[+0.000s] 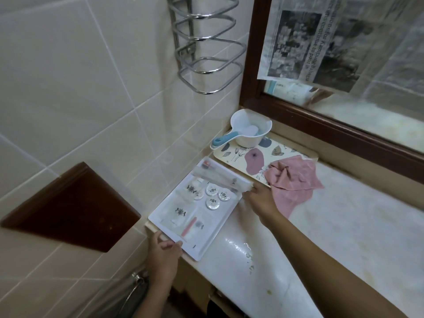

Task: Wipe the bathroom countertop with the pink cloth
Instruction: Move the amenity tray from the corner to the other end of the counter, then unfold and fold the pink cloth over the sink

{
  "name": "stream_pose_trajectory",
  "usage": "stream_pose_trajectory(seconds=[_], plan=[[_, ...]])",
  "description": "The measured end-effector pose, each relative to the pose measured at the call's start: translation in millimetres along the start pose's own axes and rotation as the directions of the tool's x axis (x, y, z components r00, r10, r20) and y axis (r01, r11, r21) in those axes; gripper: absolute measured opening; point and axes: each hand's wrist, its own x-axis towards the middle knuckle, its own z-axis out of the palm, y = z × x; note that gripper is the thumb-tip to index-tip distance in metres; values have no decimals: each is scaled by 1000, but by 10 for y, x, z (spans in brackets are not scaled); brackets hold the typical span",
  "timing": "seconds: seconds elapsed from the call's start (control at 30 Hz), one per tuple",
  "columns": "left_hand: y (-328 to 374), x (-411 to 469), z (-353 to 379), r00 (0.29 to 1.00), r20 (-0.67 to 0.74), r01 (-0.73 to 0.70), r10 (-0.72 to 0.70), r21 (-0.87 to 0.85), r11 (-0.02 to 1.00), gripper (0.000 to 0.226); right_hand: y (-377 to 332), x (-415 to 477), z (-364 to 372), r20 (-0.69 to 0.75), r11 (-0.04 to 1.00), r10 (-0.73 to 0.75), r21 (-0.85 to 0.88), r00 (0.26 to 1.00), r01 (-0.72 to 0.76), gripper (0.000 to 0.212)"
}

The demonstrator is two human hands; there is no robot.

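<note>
both hands are on the white tray [200, 255] of toiletries: the left hand [164, 249] grips its near corner, thumb over the rim, and the right hand [259, 198] pinches its far edge. the pink cloth [291, 180] lies crumpled and unheld beside the right hand, partly on the floral tray [238, 157]. i'd say the countertop [344, 221] is not yet wiped.

The pink terry cloth [294, 180] lies crumpled in loose folds on the pale, glossy stone-look countertop [348, 228] — 1 edge rides up over the near corner of the cream floral tray [238, 157]. The countertop is a long cream-white slab, shiny, with faint yellowish staining and a few dark flecks near its front edge.
</note>
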Motion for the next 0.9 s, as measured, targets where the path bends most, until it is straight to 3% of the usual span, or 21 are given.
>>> stream_pose_trajectory(seconds=[0.1, 0.23, 0.3, 0.4, 0.5, 0.63, 0.7, 0.77, 0.9], plan=[[53, 16, -25, 1000, 4, 27, -27, 3, 1000, 58, 2, -17, 73, -14, 1000, -14, -27, 1000, 14, 6], [89, -12, -35, 1000, -9, 15, -15, 29, 999, 59, -129, -35, 32, 10, 1000, -23, -7, 1000, 23, 14], [106, -33, -45, 999, -31, -33, 35, 55, 998, 63, -166, -28, -41, 24, 991, -65, -114, 998, 68, 23], [125, -45, -71, 989, -52, -131, 138, 117, 985, 64, -163, -19, -213, 92, 941, -92, -317, 992, 117, 15], [165, -80, -91, 970, -73, -215, 233, 195, 957, 54, -114, 33, -460, 50, 885, -176, -429, 983, 181, 12], [250, -142, -79, 925, -40, -358, 377, 242, 902, 39, -129, 186, -779, -160, 833, -263, -536, 951, 140, 28], [315, -169, -50, 912, -6, -397, 409, 233, 888, 35, -78, 293, -918, -160, 707, -273, -702, 949, 85, 48], [384, -211, -11, 903, 21, -422, 428, 213, 881, 32, 81, 411, -1031, -117, 591, -188, -806, 975, 17, 60], [519, -254, 81, 891, 60, -453, 449, 166, 876, 28, 164, 403, -1104, -39, 633, -153, -771, 987, 67, 33]])
